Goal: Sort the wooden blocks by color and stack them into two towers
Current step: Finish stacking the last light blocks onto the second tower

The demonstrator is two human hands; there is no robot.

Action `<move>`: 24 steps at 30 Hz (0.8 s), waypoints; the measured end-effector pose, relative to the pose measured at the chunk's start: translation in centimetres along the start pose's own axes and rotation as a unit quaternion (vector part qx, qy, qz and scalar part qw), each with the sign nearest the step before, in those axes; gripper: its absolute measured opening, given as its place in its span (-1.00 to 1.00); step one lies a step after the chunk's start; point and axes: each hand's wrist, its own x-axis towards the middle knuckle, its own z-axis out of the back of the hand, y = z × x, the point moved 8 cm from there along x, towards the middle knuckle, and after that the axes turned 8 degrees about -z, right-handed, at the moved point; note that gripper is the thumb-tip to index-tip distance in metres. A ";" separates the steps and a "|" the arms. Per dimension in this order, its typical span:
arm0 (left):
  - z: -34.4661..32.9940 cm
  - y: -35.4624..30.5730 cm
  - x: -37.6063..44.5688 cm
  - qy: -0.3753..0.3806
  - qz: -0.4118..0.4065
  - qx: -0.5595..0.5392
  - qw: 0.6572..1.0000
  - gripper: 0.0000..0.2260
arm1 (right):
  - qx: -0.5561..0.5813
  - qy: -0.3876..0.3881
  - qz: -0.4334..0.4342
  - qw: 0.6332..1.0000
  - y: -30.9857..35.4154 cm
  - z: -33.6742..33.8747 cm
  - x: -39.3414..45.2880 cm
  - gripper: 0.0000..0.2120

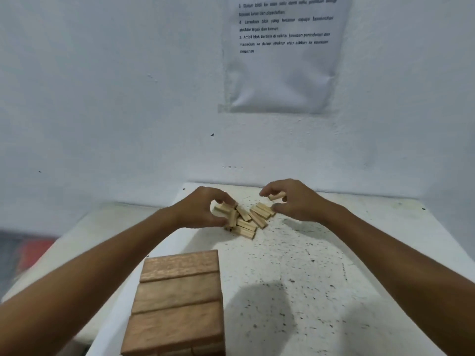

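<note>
Left hand grips a pale block; right hand pinches another. Wall sheet reads "Ambil blok".

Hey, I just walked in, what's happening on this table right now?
A person is sorting wooden blocks. A dark brown tower already stands near the front of the white table. Farther back lies a loose pile of light blocks. The left hand grips a light block at the pile's left edge, while the right hand pinches another light block raised just above the pile. No light tower is visible yet.
</note>
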 end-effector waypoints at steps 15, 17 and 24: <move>-2.9 1.7 1.0 -0.021 -0.059 0.048 0.997 -0.71 | -0.189 0.054 0.100 0.975 -0.2 -6.8 1.8 -0.79; -3.0 1.8 1.0 -0.029 -0.051 0.037 0.998 -0.68 | -0.204 0.040 0.106 0.972 -0.1 -6.8 1.7 -0.78; -2.4 2.3 0.2 -0.064 -0.048 0.011 0.997 -0.53 | -0.111 0.024 0.025 0.993 0.6 -5.3 2.6 -0.44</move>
